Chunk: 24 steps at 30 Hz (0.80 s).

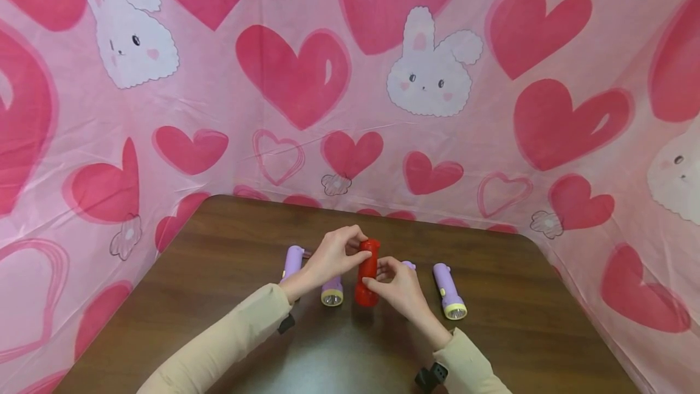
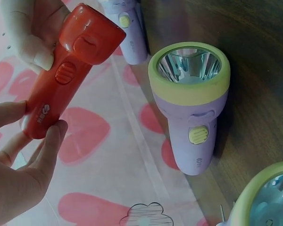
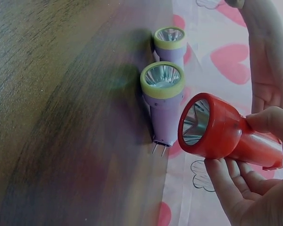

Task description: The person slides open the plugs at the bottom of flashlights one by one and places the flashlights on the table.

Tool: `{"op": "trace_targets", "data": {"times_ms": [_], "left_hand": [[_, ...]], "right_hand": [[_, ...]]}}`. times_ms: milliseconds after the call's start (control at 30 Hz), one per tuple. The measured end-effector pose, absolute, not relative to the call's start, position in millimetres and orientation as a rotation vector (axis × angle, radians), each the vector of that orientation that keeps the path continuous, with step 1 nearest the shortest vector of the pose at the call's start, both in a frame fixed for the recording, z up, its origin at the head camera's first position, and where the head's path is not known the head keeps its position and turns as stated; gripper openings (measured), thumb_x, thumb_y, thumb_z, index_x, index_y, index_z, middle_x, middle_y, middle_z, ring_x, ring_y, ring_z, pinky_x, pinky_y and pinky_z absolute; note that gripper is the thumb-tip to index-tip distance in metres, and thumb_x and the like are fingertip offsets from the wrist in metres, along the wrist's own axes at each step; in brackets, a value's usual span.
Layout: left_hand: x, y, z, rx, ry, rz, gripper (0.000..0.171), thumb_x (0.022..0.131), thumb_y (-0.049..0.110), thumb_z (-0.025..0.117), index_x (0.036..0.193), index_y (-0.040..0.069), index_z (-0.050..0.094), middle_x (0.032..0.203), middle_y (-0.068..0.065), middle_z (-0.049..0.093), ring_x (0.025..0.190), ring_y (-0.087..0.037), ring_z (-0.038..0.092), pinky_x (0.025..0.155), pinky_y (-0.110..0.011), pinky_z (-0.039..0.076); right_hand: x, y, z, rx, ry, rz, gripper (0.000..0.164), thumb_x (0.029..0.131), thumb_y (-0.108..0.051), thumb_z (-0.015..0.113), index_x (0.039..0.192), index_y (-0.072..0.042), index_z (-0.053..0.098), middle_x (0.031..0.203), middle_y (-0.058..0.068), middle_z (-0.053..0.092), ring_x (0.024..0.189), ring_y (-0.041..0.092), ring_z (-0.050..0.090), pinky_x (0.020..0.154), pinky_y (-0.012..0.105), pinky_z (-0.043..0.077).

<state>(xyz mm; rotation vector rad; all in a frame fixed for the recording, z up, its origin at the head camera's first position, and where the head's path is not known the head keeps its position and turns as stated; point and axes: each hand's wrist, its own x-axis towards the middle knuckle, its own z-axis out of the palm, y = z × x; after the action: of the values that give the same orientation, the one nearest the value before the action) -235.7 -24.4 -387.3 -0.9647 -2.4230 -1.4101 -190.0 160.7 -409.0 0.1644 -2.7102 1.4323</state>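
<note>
Both hands hold a red flashlight (image 1: 368,267) near the middle of the table, its lens end down in the head view. My left hand (image 1: 332,255) pinches the tail end between thumb and fingers. Closer to the wide head, my right hand (image 1: 403,292) grips the body with its thumb on one side and fingers on the other. The left wrist view shows the ridged red switch (image 2: 65,73) on the body. A reflective lens (image 3: 196,122) fills the head in the right wrist view.
Several purple flashlights with yellow rims lie around the hands: one at right (image 1: 449,292), one beside the red one (image 1: 332,292), one farther left (image 1: 293,260), one mostly hidden behind the right hand. Metal prongs (image 3: 161,148) stick out of one tail. Pink heart-patterned cloth surrounds the wooden table (image 1: 229,236).
</note>
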Motion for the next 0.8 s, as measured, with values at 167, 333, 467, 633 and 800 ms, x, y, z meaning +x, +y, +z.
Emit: {"op": "trace_targets", "data": {"times_ms": [167, 333, 467, 633, 800], "left_hand": [[-235.0, -25.6, -385.4, -0.981, -2.433, -1.392, 0.02, 0.087, 0.011, 0.075, 0.103, 0.007, 0.064, 0.101, -0.01, 0.071, 0.09, -0.021, 0.072, 0.08, -0.031, 0.061], [-234.0, -27.5, -383.7, -1.012, -2.443, -1.391, 0.019, 0.088, 0.008, 0.073, 0.104, 0.005, 0.065, 0.101, -0.013, 0.068, 0.091, -0.025, 0.071, 0.081, -0.042, 0.061], [-233.5, -28.6, -382.4, -1.008, -2.465, -1.379, 0.019, 0.088, 0.008, 0.073, 0.105, 0.006, 0.064, 0.102, -0.013, 0.068, 0.091, -0.024, 0.071, 0.081, -0.04, 0.062], [-233.8, -28.5, -383.3, -0.993, -2.49, -1.379, 0.021, 0.088, 0.012, 0.074, 0.106, 0.008, 0.064, 0.102, -0.009, 0.072, 0.091, -0.021, 0.072, 0.081, -0.036, 0.062], [-234.0, -28.0, -384.7, -0.97, -2.48, -1.41, 0.021, 0.088, 0.014, 0.074, 0.106, 0.01, 0.064, 0.101, -0.006, 0.075, 0.09, -0.018, 0.072, 0.081, -0.034, 0.062]], "right_hand": [[-189.5, 159.4, -408.7, 0.176, -2.72, 1.415, 0.032, 0.08, -0.02, 0.081, 0.105, -0.004, 0.068, 0.092, 0.006, 0.072, 0.08, 0.015, 0.068, 0.072, 0.031, 0.061], [-189.2, 157.7, -409.6, 0.209, -2.716, 1.405, 0.031, 0.08, -0.021, 0.081, 0.103, -0.005, 0.069, 0.091, 0.007, 0.073, 0.077, 0.015, 0.07, 0.069, 0.026, 0.06], [-189.9, 157.0, -410.5, 0.216, -2.711, 1.395, 0.031, 0.079, -0.022, 0.082, 0.102, -0.005, 0.069, 0.09, 0.006, 0.072, 0.077, 0.014, 0.069, 0.069, 0.026, 0.06], [-190.6, 156.8, -411.1, 0.207, -2.706, 1.391, 0.03, 0.079, -0.021, 0.082, 0.102, -0.005, 0.069, 0.09, 0.006, 0.072, 0.077, 0.014, 0.069, 0.07, 0.026, 0.06], [-190.0, 156.4, -410.9, 0.225, -2.698, 1.389, 0.03, 0.079, -0.019, 0.082, 0.101, -0.004, 0.069, 0.089, 0.007, 0.072, 0.076, 0.014, 0.069, 0.071, 0.027, 0.061]]}}
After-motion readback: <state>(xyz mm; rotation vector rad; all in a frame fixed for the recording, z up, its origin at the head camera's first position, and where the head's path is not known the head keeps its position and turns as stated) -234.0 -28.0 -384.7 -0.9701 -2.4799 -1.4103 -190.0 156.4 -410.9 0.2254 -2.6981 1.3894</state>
